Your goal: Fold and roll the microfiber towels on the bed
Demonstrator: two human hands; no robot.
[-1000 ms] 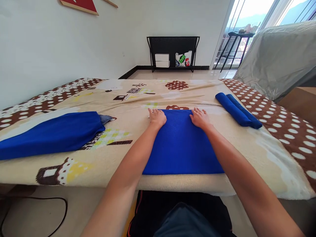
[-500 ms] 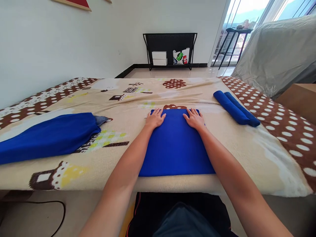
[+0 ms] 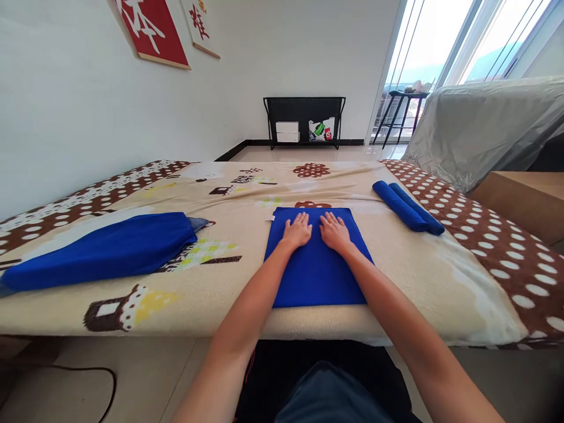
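Observation:
A blue cloth [image 3: 315,276] lies flat in front of me as a neat rectangle, its near edge close to the bed's front edge. My left hand [image 3: 298,230] rests palm down on its upper left part, fingers stretched forward. On the upper right part lies my right hand [image 3: 333,230], flat and with fingers extended. A small white tag [image 3: 270,218] sticks out at the cloth's far left corner. To the right are two rolled blue cloths [image 3: 400,207], side by side. A loosely heaped blue cloth [image 3: 106,249] with a greyish end lies at the left.
A cream patterned blanket [image 3: 238,235] with a brown dotted border [image 3: 493,241] covers the bed. Beyond stands a black rack [image 3: 304,111] by the wall. At right are a sheet-covered bulky object [image 3: 480,129], a cardboard box [image 3: 520,200] and a stool [image 3: 403,108].
Both hands have moved inward from the cloth's far corners and slightly towards me, still flat on it. The camera view has tilted up, showing more of the wall hangings.

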